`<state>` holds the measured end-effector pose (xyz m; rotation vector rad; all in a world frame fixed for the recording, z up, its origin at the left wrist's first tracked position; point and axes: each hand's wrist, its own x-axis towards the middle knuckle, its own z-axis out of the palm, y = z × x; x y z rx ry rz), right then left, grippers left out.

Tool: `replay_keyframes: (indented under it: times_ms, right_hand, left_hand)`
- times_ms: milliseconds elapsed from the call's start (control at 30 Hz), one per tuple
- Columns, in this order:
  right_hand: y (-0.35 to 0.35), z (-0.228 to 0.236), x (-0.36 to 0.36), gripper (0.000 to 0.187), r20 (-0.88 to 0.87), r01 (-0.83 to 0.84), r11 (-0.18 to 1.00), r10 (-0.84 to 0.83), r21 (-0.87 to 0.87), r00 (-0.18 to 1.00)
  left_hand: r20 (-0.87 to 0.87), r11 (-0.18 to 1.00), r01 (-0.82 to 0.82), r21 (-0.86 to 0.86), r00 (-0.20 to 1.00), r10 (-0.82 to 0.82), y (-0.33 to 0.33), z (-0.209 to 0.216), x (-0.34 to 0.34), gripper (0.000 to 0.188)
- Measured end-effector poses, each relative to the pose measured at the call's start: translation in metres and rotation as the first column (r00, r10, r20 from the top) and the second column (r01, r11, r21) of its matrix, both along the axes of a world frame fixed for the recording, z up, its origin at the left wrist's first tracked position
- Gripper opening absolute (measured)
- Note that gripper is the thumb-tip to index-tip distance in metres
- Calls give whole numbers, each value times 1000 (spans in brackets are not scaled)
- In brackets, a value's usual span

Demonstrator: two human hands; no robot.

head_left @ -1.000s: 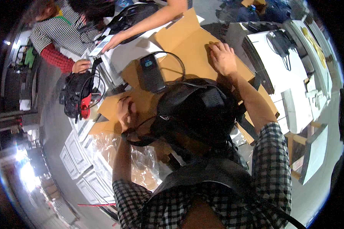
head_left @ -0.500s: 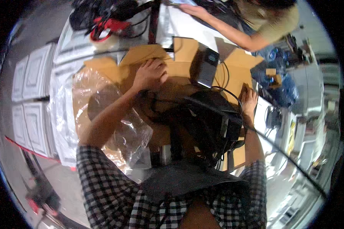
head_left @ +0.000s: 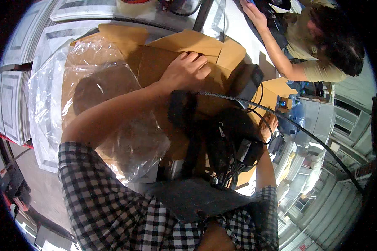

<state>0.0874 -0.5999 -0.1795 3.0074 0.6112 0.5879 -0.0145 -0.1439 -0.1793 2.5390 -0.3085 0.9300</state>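
Observation:
A brown cardboard box with its flaps spread lies in front of me. My left hand is at its far side, fingers curled against the cardboard by a fold. At the box's right edge my right hand has its fingers bent over the cardboard, partly hidden by a black cable. Over the left part of the box lies a clear plastic bag, crumpled, under my left forearm. A black box-shaped device with a thin cable is seen between my hands; whether it touches the cardboard I cannot tell.
Dark gear with bundled cables covers the middle of the view. A co-worker is at the far right, an arm stretched over the table. White panelled boards are stacked at the left. A roll of tape sits at the far edge.
The view has turned, so the box and co-worker appear shifted. My left hand stays on the cardboard, farther right in view. My right hand remains at the box's right edge.

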Motion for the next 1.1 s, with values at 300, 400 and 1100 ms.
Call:
replay_keyframes:
  times_ms: [300,400,1100]
  right_hand:
    - [-3,-9,-2,27,34,45,999,-45,4,998]
    - [7,1,2,32,6,-18,1000,17,17,1000]
    - [18,2,-10,33,29,151,985,-154,86,988]
  left_hand:
    - [-38,996,86,28,996,-85,5,-3,1,24]
    - [-147,862,122,-491,964,-220,11,-32,3,22]
    - [-245,650,298,-699,754,-610,-22,181,-31,28]
